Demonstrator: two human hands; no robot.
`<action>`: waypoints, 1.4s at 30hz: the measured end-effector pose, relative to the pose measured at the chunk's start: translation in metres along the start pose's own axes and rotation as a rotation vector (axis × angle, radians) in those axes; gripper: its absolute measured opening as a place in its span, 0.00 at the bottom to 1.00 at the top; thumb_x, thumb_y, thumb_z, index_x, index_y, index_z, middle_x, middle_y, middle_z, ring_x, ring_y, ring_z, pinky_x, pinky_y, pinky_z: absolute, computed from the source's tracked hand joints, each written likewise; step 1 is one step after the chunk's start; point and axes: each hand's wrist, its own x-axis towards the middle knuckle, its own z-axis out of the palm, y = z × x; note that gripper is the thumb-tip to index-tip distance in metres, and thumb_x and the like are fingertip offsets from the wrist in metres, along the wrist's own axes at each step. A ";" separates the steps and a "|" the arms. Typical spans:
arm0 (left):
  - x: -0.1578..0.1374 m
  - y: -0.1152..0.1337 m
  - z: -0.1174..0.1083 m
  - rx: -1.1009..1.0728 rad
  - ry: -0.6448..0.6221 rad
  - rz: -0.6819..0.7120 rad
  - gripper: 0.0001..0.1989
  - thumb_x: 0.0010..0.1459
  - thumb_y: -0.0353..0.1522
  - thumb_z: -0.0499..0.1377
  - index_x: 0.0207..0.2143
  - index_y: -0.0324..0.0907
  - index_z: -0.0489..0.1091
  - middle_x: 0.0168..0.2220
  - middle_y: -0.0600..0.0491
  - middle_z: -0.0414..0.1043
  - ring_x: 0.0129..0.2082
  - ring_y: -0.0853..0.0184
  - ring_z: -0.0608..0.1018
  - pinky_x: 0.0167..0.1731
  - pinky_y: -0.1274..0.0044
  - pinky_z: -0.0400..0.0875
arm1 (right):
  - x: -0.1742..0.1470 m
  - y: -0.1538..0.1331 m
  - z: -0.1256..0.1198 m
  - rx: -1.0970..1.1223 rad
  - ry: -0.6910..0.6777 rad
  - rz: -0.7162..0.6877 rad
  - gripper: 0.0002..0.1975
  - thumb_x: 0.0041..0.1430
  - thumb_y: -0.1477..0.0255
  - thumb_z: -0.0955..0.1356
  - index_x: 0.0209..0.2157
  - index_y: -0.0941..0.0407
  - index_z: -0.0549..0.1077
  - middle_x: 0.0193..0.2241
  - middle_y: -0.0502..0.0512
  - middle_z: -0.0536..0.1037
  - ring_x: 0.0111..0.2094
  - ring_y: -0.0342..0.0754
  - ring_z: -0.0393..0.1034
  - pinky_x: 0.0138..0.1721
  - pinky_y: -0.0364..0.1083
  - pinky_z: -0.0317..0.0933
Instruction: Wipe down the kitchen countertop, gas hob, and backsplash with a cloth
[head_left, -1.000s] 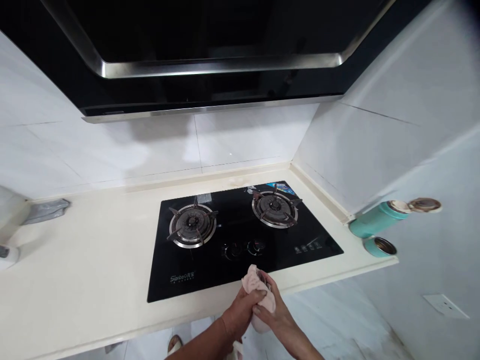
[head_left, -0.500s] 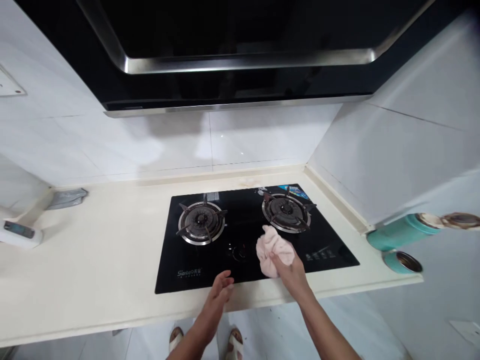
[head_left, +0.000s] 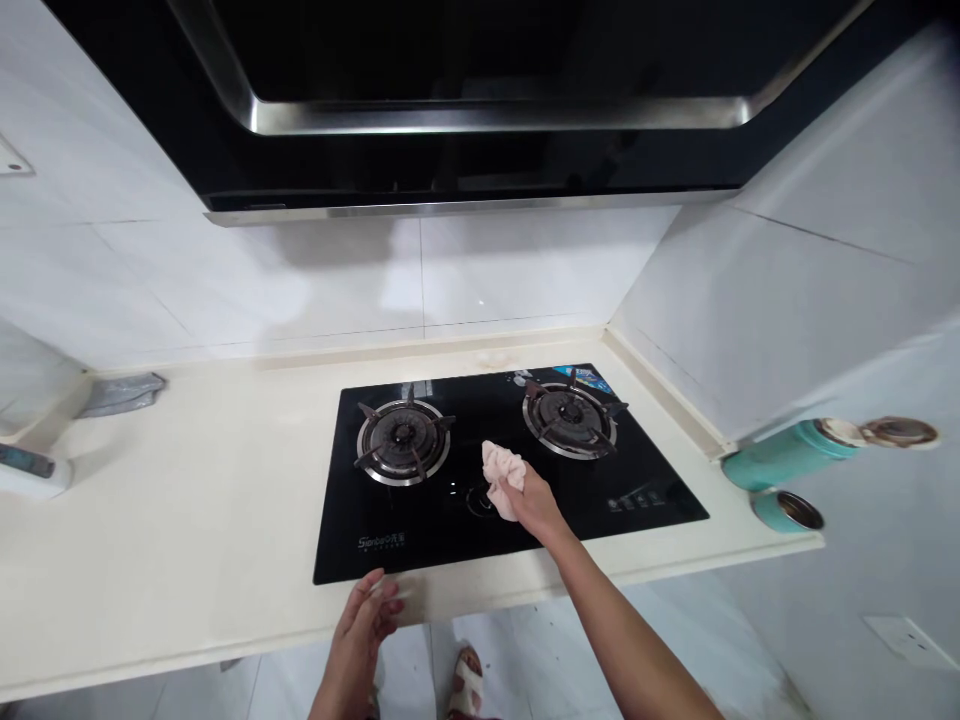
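Note:
My right hand is closed around a crumpled pale pink cloth over the middle of the black glass gas stove. The cloth is just by the round control knob, between the left burner and the right burner. Near the stove's front left edge, above the counter's edge, my left hand holds nothing. Its fingers are loosely curled and apart.
A range hood hangs low over the stove. On the right stand a teal flask with its lid tipped open and a teal cup. A grey packet and a white device lie on the left of the cream counter.
My right hand has moved left with the cloth, from the stove's front right towards the knob. My left hand has moved left and down, nearer the counter's front edge.

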 end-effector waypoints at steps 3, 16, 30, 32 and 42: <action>0.003 0.011 -0.007 -0.052 0.014 0.030 0.37 0.41 0.46 0.72 0.52 0.42 0.67 0.41 0.48 0.80 0.38 0.60 0.81 0.38 0.71 0.70 | -0.029 -0.002 -0.003 0.006 0.035 -0.093 0.29 0.61 0.59 0.64 0.62 0.55 0.66 0.63 0.59 0.68 0.65 0.56 0.60 0.66 0.58 0.54; 0.004 0.021 0.004 -0.058 0.002 0.088 0.35 0.40 0.44 0.72 0.50 0.40 0.69 0.40 0.48 0.80 0.37 0.61 0.80 0.37 0.73 0.71 | -0.144 0.019 -0.043 0.070 -0.135 0.010 0.21 0.58 0.62 0.67 0.53 0.52 0.72 0.53 0.59 0.76 0.57 0.59 0.69 0.60 0.61 0.61; -0.019 0.005 -0.029 -0.126 0.175 0.020 0.27 0.45 0.39 0.70 0.48 0.45 0.71 0.42 0.50 0.80 0.40 0.61 0.81 0.36 0.76 0.72 | -0.018 0.020 -0.065 -0.491 -0.007 -0.216 0.18 0.52 0.72 0.66 0.45 0.55 0.78 0.45 0.62 0.73 0.47 0.58 0.65 0.51 0.57 0.63; -0.023 0.004 -0.032 -0.122 0.181 0.025 0.28 0.45 0.40 0.70 0.49 0.45 0.71 0.44 0.49 0.79 0.42 0.60 0.81 0.37 0.75 0.73 | -0.039 0.037 -0.079 -0.439 -0.126 -0.231 0.20 0.55 0.71 0.65 0.49 0.53 0.76 0.45 0.61 0.73 0.47 0.57 0.65 0.52 0.57 0.63; -0.029 0.013 -0.029 -0.102 0.214 0.059 0.27 0.44 0.40 0.70 0.47 0.45 0.70 0.43 0.50 0.79 0.44 0.59 0.81 0.39 0.75 0.72 | -0.028 0.098 -0.126 -0.626 0.223 0.151 0.24 0.50 0.62 0.69 0.49 0.53 0.77 0.55 0.67 0.66 0.53 0.69 0.63 0.50 0.65 0.62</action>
